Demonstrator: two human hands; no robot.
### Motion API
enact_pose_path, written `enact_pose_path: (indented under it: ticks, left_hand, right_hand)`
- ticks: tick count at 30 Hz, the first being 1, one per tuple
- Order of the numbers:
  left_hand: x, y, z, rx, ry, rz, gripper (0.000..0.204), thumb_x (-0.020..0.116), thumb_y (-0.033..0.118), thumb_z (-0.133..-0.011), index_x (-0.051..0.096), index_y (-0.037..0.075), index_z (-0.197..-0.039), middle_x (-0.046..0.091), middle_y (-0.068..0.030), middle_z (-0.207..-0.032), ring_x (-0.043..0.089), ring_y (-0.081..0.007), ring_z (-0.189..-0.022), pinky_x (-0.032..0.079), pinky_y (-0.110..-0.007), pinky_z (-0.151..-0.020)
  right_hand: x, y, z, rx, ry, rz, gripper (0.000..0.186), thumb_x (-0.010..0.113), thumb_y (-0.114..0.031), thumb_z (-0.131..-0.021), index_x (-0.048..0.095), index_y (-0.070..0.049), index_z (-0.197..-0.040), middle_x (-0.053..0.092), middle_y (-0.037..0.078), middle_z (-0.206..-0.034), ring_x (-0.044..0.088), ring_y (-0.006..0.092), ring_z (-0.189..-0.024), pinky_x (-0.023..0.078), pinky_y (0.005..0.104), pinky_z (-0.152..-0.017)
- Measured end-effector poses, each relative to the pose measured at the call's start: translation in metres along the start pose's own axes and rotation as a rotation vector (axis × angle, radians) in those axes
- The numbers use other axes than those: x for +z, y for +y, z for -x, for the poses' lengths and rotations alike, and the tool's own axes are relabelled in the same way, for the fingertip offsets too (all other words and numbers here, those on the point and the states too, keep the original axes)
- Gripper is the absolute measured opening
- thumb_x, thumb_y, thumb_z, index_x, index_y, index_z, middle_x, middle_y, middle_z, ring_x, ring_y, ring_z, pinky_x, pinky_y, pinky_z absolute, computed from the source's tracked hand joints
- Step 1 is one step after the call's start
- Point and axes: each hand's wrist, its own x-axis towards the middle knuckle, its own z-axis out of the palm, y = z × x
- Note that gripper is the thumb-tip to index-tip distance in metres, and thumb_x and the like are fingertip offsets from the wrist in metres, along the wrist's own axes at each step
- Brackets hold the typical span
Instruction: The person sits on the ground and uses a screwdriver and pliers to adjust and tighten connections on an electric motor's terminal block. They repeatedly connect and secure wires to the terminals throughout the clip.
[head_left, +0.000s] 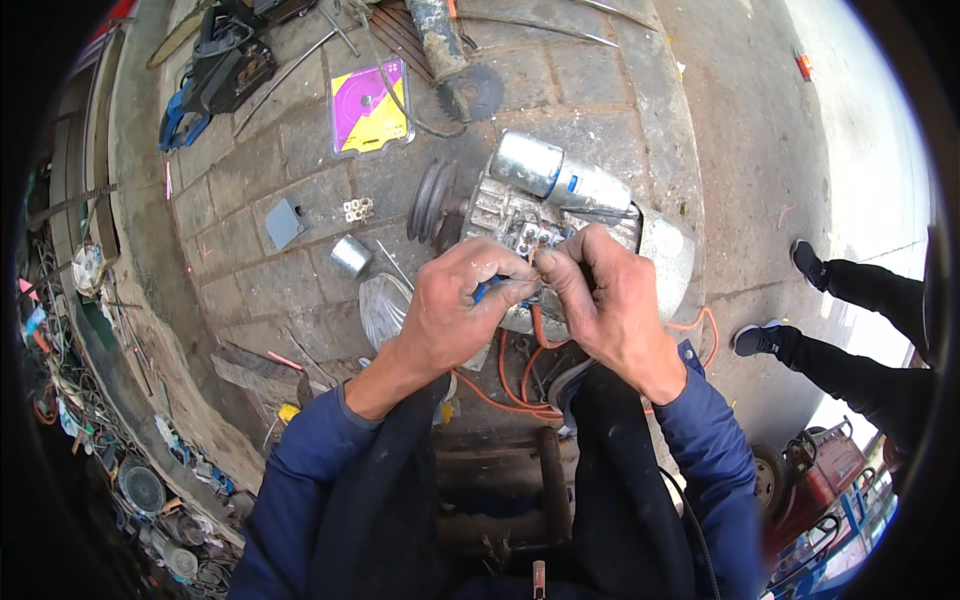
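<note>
An electric motor (pixel 515 205) lies on the paving in front of me, with a grooved pulley (pixel 432 200) on its left end. Two silver cylinders (pixel 560 175) sit along its top, and a small terminal block (pixel 530 237) shows beside them. Over the motor's near side my left hand (pixel 465 300) is closed in a pinch, with a bit of blue wire (pixel 484 291) between its fingers. Close against it, my right hand (pixel 610 300) pinches a thin wire end, mostly hidden by the fingertips. An orange cable (pixel 538 328) rises from below to both hands.
Left of the motor lie a loose metal cylinder (pixel 351 256), a grey cover (pixel 286 223) and a white connector strip (pixel 358 209). Farther off are a purple-yellow blade package (pixel 369 105), a saw blade (pixel 471 93) and a chainsaw (pixel 215 75). A person's legs (pixel 850 310) stand at right.
</note>
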Motion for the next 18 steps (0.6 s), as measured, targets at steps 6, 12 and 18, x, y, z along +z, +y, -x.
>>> enact_pose_path:
  ticks: [6, 12, 18]
  left_hand:
    - [0.002, -0.001, 0.003, -0.015, 0.029, 0.026, 0.013, 0.081, -0.002, -0.094, 0.076, -0.001, -0.107, 0.077, -0.0123, -0.1, 0.075, -0.0233, -0.093, 0.059, -0.036, -0.083]
    - [0.004, -0.003, 0.004, -0.013, 0.063, 0.012, 0.012, 0.081, -0.001, -0.094, 0.076, 0.0, -0.106, 0.075, -0.0119, -0.098, 0.073, -0.0255, -0.091, 0.058, -0.038, -0.082]
    - [0.007, -0.007, 0.007, -0.048, 0.122, -0.031, 0.015, 0.084, 0.006, -0.093, 0.076, 0.003, -0.104, 0.075, -0.0125, -0.096, 0.072, -0.0335, -0.091, 0.054, -0.044, -0.085]
  right_hand:
    - [-0.02, 0.007, -0.003, 0.042, -0.031, -0.332, 0.029, 0.069, -0.024, -0.112, 0.075, -0.001, -0.129, 0.067, 0.007, -0.097, 0.061, 0.0143, -0.084, 0.051, 0.0304, -0.079]
    - [-0.014, 0.012, -0.011, -0.171, -0.171, -0.128, 0.02, 0.077, -0.005, -0.099, 0.075, -0.001, -0.119, 0.07, 0.015, -0.104, 0.07, 0.0326, -0.093, 0.056, 0.0415, -0.083]
    - [-0.004, 0.013, -0.019, -0.239, -0.157, 0.052, 0.012, 0.075, -0.009, -0.1, 0.066, -0.002, -0.102, 0.067, 0.018, -0.09, 0.07, 0.0425, -0.083, 0.055, 0.0497, -0.07]
